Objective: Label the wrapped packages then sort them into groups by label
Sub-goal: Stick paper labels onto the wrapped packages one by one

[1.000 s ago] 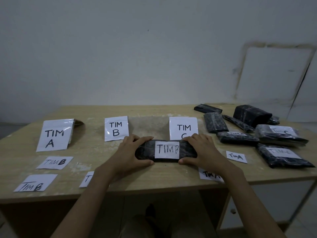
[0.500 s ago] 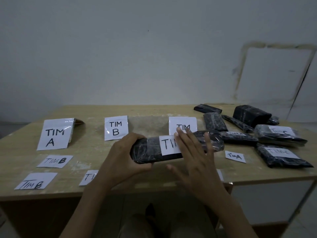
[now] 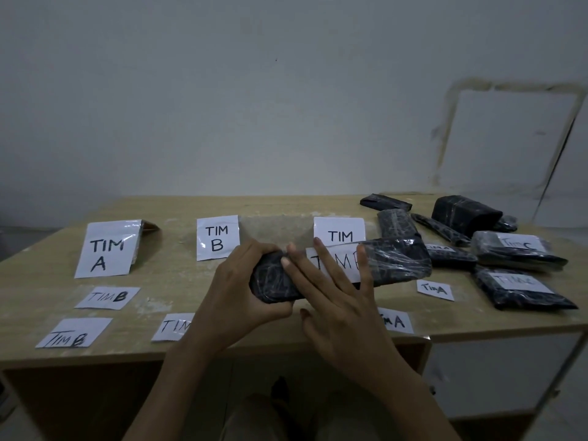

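L hand (image 3: 241, 281), centre of frame, grips the left end of a black wrapped pkg (image 3: 394, 262), fingers curled round it. R hand (image 3: 337, 300) lies over the top, fingers spread & straight, pressing the white label (image 3: 337, 262) (reads TIM B) onto the wrap. The pkg looks lifted off the table (image 3: 165, 275) & tilted, its right end higher. It's mid-frame, just right of the TIM B sign (image 3: 218, 238) & covering the bottom of the third sign (image 3: 340, 232), where only "TIM" shows.

Step in hand, prob.: smoothing the label down before the pkg goes to its group.

What could go wrong:
- The wrap is glossy & crinkled, so the label may crease or lift at a corner if pressed unevenly.
- The pkg is long & gripped at one end only. If the R hand lets go, the far end could sag or slip out.
- It hangs nearer the third sign than B, so it could be set down in the wrong group.
- Loose slips (image 3: 394, 321) lie near the front edge, under the forearms. A sweep of the wrist could push them off.
- The signs are standing folded paper, so a bump from the pkg could tip them.
- The other pkgs (image 3: 515, 249) crowd the right of the frame, just beside the raised end, so a swing that way could knock them.
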